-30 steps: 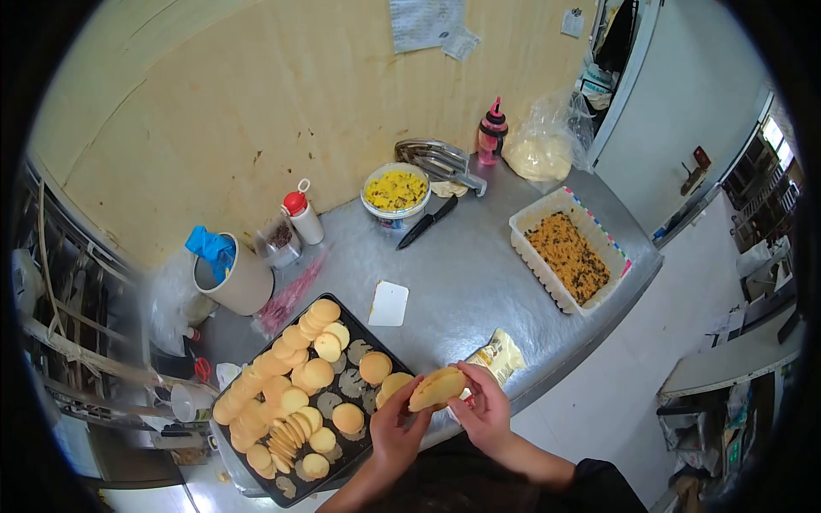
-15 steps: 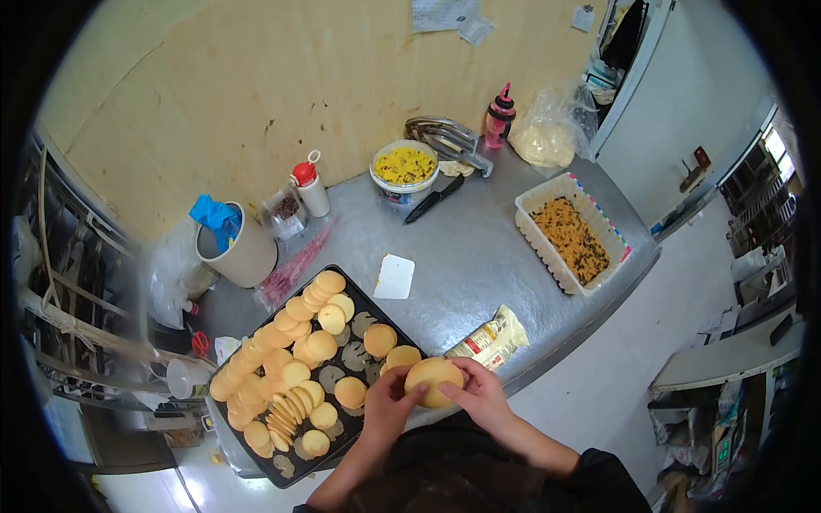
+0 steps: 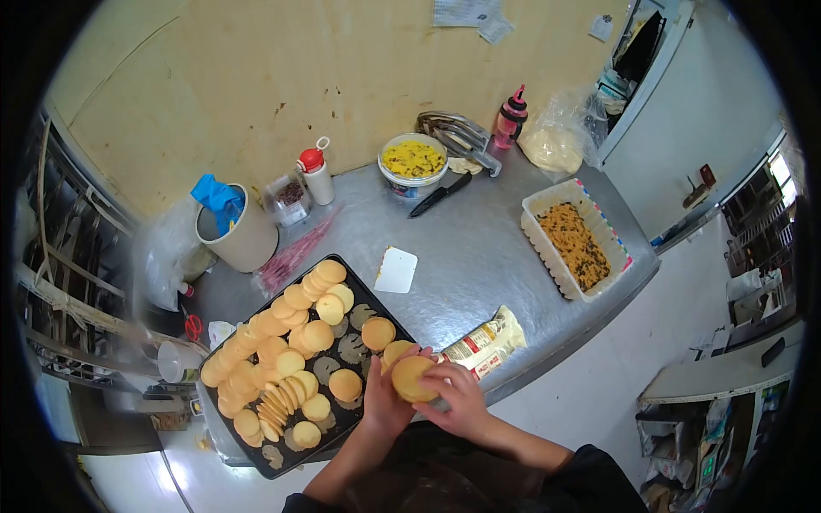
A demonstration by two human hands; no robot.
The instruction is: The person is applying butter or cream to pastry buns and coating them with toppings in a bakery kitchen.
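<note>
A round, golden flat cake (image 3: 413, 379) is held between my two hands at the near edge of the table. My left hand (image 3: 386, 406) cups it from the left and beneath. My right hand (image 3: 459, 400) grips its right side with bent fingers. Just left of my hands lies a black baking tray (image 3: 349, 416), loaded with many similar cakes (image 3: 274, 352), some overlapping in rows and some in small stacks. Greyish residue marks dot the tray's bare patches. Beyond my right hand rests a cream and red printed packet (image 3: 484, 344).
A white scraper (image 3: 397, 270) lies mid-table. Farther back are a tub of yellow filling (image 3: 413, 160), a black knife (image 3: 440, 195) and metal mixer beaters (image 3: 462, 137). A white container of orange-brown crumbly filling (image 3: 575, 244) stands right; a beige bin (image 3: 248, 239) stands left.
The cake has tilted and shifted slightly left in my hands. My left hand has moved under it, and my right fingers have curled over its right side. The camera view has shifted slightly.
</note>
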